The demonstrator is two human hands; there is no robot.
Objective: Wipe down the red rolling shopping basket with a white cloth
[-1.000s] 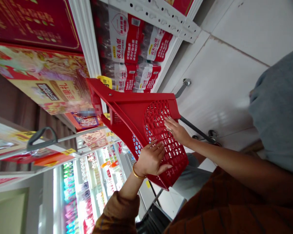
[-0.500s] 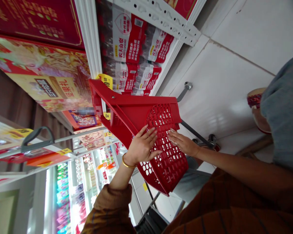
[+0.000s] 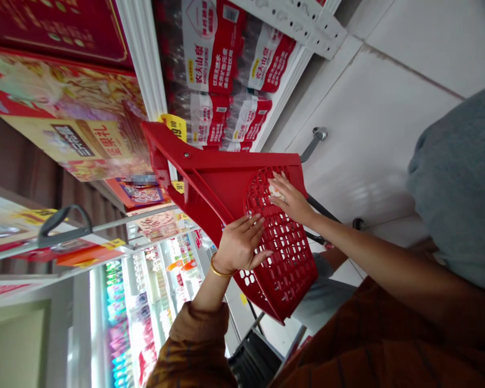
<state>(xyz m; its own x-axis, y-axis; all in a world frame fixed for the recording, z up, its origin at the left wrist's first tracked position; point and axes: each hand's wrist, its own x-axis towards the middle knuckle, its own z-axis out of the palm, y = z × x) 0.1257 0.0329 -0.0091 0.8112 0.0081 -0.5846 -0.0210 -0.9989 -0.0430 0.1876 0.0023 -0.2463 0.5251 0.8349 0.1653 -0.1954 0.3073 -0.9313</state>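
Printed gift-box banner (image 3: 64,124), red and gold, mounted high on the shelf end where passing shoppers face it. Black-gripped cart handle (image 3: 64,226) on a grey metal rail, beyond the hands' reach. Lit refrigerated display (image 3: 119,323), its goods too blurred to itemise.

Left hand (image 3: 240,245), gold bangle (image 3: 218,269) at the wrist and brown sleeve (image 3: 189,345) behind it, lies open on the mesh panel of a red plastic shopping basket (image 3: 226,167). Its fingers (image 3: 253,226) are spread and slightly curved, the thumb set apart, pinching nothing. The basket stands tilted in the aisle, its narrow end just beside a yellow price tag (image 3: 173,126), which sits at the shelf edge for reading.

Shrink-wrapped bottled water packs (image 3: 210,48), red-labelled, are stacked on the shelf behind the basket, their labels outward, apparently for display.

Right hand (image 3: 291,200), forearm bare, lies flat on the same panel, fingers close together and extended, tips on the mesh. Both palms seem to steady the panel rather than grip it.

White floor tiles (image 3: 380,108). Grey garment (image 3: 456,183) at far right, its wearer unclear.
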